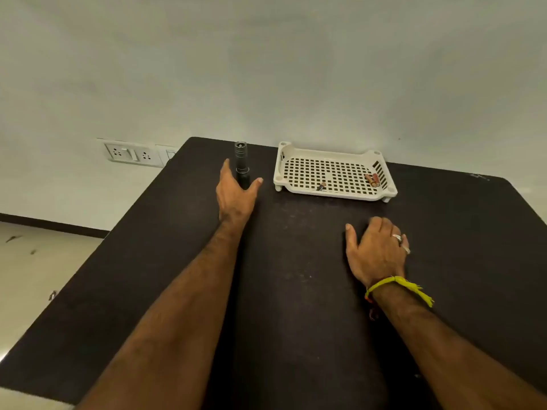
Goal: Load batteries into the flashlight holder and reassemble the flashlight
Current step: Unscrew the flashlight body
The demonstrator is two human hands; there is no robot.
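A black flashlight (241, 161) stands upright near the far edge of the dark table (296, 291). My left hand (235, 196) is stretched out to its base, thumb and fingers spread on either side of it, not closed on it. A white perforated tray (334, 173) sits to the right of the flashlight. Two batteries (372, 179) lie at the tray's right end and one small battery (321, 186) lies near its front edge. My right hand (376, 250), wearing rings and a yellow wrist thread, rests palm down on the table with nothing in it.
A wall runs directly behind the table. A socket plate (133, 153) is on the wall at the left. The table's left edge drops to a light floor (35, 261).
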